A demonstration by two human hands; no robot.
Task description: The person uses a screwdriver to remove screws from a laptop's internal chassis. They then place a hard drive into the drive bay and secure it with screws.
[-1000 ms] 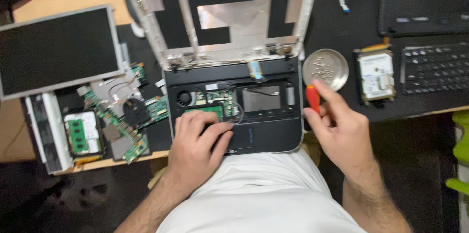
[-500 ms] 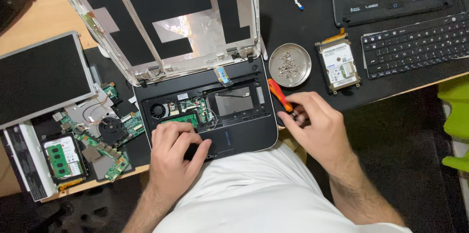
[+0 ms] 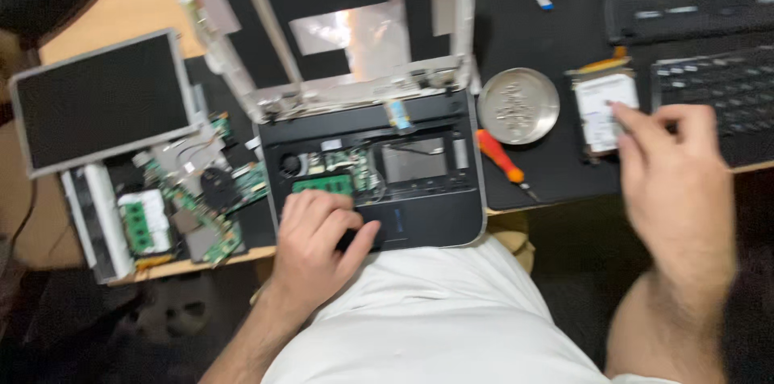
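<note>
A dismantled black laptop base lies at the desk's near edge, with its emptied lid frame standing open behind it. My left hand rests on the palm rest at the front left, fingers bent over the open bay with the green memory module. My right hand hovers to the right, blurred, fingers apart and empty, with its fingertips at a hard drive. A red-handled screwdriver lies on the black mat beside the laptop.
A round metal dish with screws sits behind the screwdriver. A loose screen panel and several green circuit boards lie at left. A black keyboard lies at right. The desk edge runs just under my hands.
My right hand let go of the red screwdriver, which now lies on the mat, and moved right to the hard drive. My left hand stayed on the laptop.
</note>
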